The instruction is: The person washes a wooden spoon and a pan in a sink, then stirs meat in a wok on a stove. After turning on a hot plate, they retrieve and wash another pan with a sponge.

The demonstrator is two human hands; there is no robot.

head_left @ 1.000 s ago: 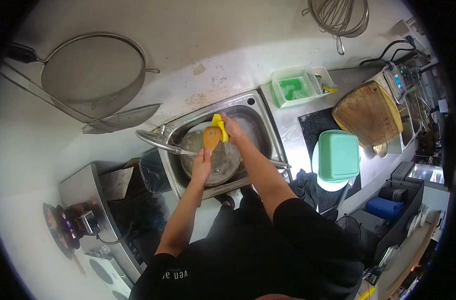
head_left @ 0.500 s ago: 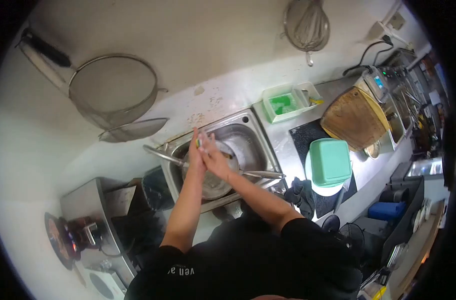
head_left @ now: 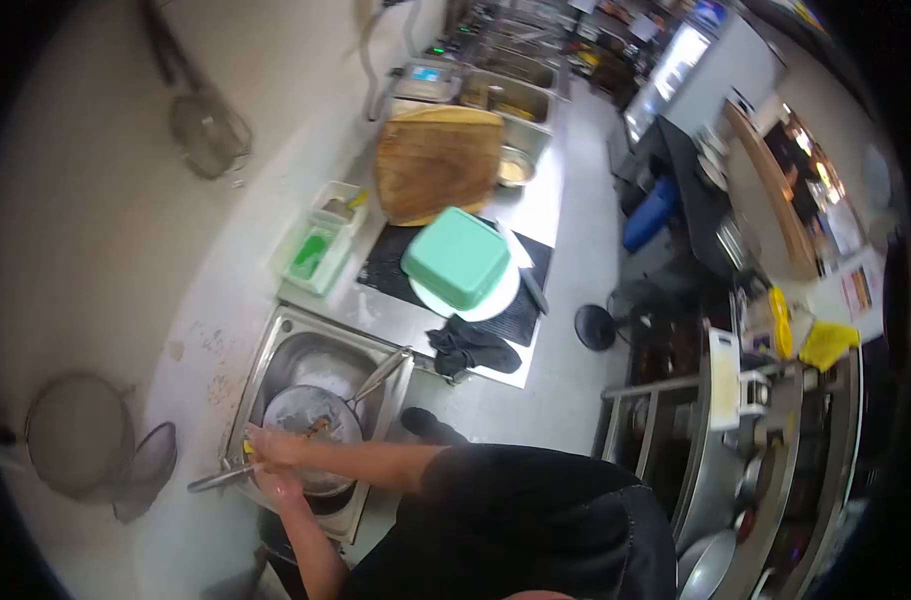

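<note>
Over the left rim of the metal sink (head_left: 287,327), my two hands meet beside the faucet (head_left: 219,480). My right hand (head_left: 279,446) lies against my left hand (head_left: 276,482), fingers pressed together. A small yellow thing (head_left: 248,447) shows at the fingers, too small to make out. Below the hands, inside the sink, sits a round pan (head_left: 344,428) with brownish bits in it; its handle (head_left: 381,374) points up and right over the rim. My palms are hidden.
On the counter are a green plastic tub (head_left: 458,258) on a white plate, a knife (head_left: 532,290), a dark cloth (head_left: 471,347) and wooden cutting boards (head_left: 439,165). A white container (head_left: 316,250) holds green liquid. Sieves (head_left: 80,435) hang on the wall.
My head has turned to the right, so the whole view has rotated and the sink now appears lower left. My hands remain together over the sink, now closer to the faucet.
</note>
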